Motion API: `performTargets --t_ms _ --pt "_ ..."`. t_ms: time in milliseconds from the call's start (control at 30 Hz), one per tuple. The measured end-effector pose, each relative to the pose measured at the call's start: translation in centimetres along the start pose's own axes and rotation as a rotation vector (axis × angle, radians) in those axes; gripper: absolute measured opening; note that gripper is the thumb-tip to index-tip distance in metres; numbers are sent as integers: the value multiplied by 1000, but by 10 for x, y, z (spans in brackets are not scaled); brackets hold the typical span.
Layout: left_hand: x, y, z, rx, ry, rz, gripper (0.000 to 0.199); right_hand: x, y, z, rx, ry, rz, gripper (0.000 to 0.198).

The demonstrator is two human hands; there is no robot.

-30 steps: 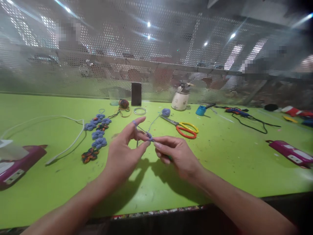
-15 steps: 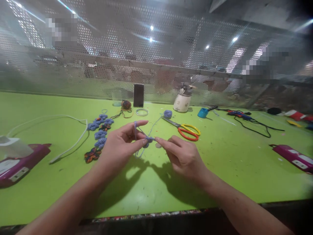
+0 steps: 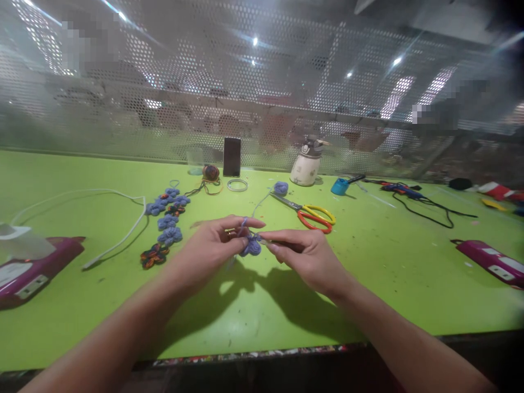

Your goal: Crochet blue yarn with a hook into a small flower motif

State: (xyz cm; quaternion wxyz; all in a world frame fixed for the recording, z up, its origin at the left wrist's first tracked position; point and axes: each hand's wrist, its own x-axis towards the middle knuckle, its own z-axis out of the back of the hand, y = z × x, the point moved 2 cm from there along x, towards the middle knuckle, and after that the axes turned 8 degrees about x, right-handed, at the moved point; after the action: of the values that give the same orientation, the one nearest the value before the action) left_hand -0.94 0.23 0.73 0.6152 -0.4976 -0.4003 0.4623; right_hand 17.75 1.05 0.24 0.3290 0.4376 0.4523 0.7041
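Note:
Between thumb and fingers, my left hand [image 3: 216, 237] pinches a small purple crochet flower [image 3: 251, 246], with yarn looped round its raised index finger. My right hand [image 3: 309, 254] is closed on a thin crochet hook [image 3: 267, 241], whose tip meets the flower's top edge. A strand of yarn [image 3: 257, 206] runs from the work back to a purple yarn ball [image 3: 280, 188]. Left of my left hand lies a row of finished purple flowers [image 3: 167, 222], with dark multicoloured ones among them, such as the one at the near end [image 3: 154, 255].
Scissors [image 3: 315, 217] with red and yellow handles lie beyond my right hand. Farther back stand a phone [image 3: 232, 157], a multicoloured yarn ball [image 3: 211, 173], a white jug [image 3: 305, 166] and a blue holder [image 3: 339, 186]. Purple power strips [image 3: 489, 262] flank the green table [image 3: 393, 284].
My hands have come closer together, and the left index finger has lowered toward the hook. The flower has turned so that more of its petals show.

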Motion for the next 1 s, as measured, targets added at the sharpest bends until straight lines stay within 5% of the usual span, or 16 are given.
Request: performTargets --t_ms 200,700,867,1000 --pt "-2 -5 0 89 -75 -28 31 1 -2 -1 10 -28 -47 27" --pt "1 1 1 -274 10 94 22 -1 -4 -5 321 -73 -200 29" --pt "3 5 3 -88 -35 -19 18 1 -10 -10 380 -112 -270 31" --pt "8 11 4 4 -103 31 15 1 -11 -11 315 -139 -255 31"
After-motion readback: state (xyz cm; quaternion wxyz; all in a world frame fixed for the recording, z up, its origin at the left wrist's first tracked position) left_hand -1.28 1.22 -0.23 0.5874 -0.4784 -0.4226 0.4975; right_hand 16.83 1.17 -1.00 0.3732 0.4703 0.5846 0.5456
